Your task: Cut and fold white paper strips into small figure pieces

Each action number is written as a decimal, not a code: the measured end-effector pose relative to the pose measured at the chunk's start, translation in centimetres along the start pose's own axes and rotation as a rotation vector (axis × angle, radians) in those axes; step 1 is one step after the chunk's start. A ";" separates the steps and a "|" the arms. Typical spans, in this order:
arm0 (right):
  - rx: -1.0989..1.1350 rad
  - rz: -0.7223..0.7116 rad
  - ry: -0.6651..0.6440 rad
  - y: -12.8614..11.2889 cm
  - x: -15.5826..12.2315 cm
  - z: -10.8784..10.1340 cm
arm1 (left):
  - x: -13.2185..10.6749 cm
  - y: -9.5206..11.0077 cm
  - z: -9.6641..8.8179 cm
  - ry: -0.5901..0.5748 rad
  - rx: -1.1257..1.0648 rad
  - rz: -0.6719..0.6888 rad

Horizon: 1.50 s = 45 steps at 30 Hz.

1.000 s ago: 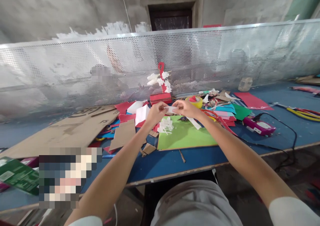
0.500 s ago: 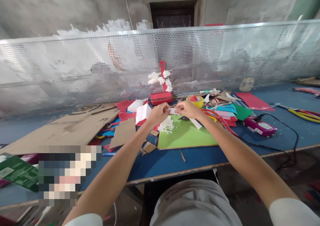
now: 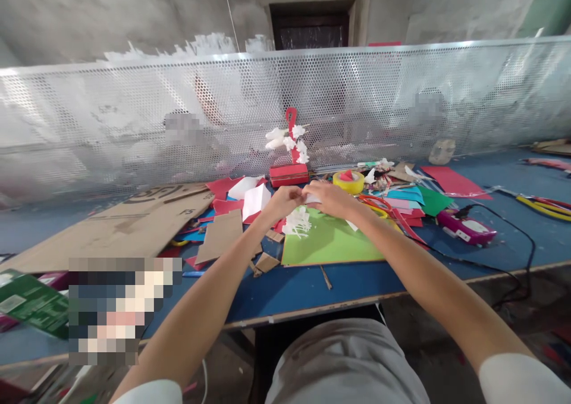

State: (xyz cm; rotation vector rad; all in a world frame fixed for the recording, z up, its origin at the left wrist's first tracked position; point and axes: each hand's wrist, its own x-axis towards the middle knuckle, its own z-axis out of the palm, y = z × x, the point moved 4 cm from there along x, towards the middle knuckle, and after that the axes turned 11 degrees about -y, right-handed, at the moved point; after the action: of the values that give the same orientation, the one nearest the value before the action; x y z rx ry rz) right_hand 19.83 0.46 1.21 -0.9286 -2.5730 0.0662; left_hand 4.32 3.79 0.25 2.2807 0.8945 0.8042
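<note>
Left hand point(image 3: 285, 201) closed against right hand point(image 3: 329, 197), pinching paper point(image 3: 312, 199)

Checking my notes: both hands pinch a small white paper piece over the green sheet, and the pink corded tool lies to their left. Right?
Not quite. The head view shows the pink corded tool to their right, not left. Otherwise yes: left hand and right hand pinch the white paper piece over the green sheet.

Matt white paper strip point(image 3: 313, 199) above smooth green paper sheet point(image 3: 334, 243); left of sheet, rough brown cardboard point(image 3: 111, 231); behind, shiny perforated metal screen point(image 3: 134, 124); right, glossy pink plastic tool point(image 3: 466, 228).
</note>
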 end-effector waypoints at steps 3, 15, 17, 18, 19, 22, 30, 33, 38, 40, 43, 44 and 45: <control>-0.041 0.012 0.032 0.2 0.1 -0.2 | 0.2 -0.1 0.0 -0.006 -0.114 -0.050; 0.035 0.158 0.186 0.8 0.0 -0.8 | 0.1 0.4 -0.1 0.018 -0.248 -0.133; 0.018 0.174 0.206 1.0 0.0 -0.8 | 0.0 0.8 -0.1 0.018 -0.265 -0.151; 0.014 0.182 0.210 1.2 0.1 -0.8 | -0.1 1.1 -0.1 0.019 -0.270 -0.165; 0.019 0.189 0.211 1.4 0.1 -0.7 | -0.1 1.3 0.0 0.019 -0.273 -0.179; 0.064 0.203 0.198 1.9 0.2 -0.4 | -0.2 1.7 0.0 0.023 -0.274 -0.217; 0.091 0.207 0.137 2.2 0.3 -0.1 | 0.0 0.7 0.2 -0.011 -0.201 -0.179; 0.070 0.235 0.141 2.1 0.3 -0.2 | 0.0 0.6 0.3 -0.012 -0.187 -0.171; 0.196 0.249 0.144 2.2 0.3 0.1 | 0.0 1.1 0.2 0.008 -0.226 -0.200; 0.311 0.227 0.135 2.2 0.3 0.2 | 0.0 1.1 0.2 0.004 -0.232 -0.192; 0.457 0.202 0.148 2.3 0.2 0.1 | 0.1 0.8 0.1 0.000 -0.252 -0.158; 0.488 0.201 0.159 2.4 0.2 0.1 | 0.1 0.6 0.1 0.001 -0.263 -0.144; 0.513 0.204 0.167 2.4 0.1 0.0 | 0.1 0.4 0.1 0.001 -0.276 -0.131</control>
State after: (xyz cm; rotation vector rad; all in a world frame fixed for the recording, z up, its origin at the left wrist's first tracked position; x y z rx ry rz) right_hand 21.16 2.40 0.83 -0.9384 -2.1417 0.6435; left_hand 4.63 3.57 0.51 1.9630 0.8655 0.8166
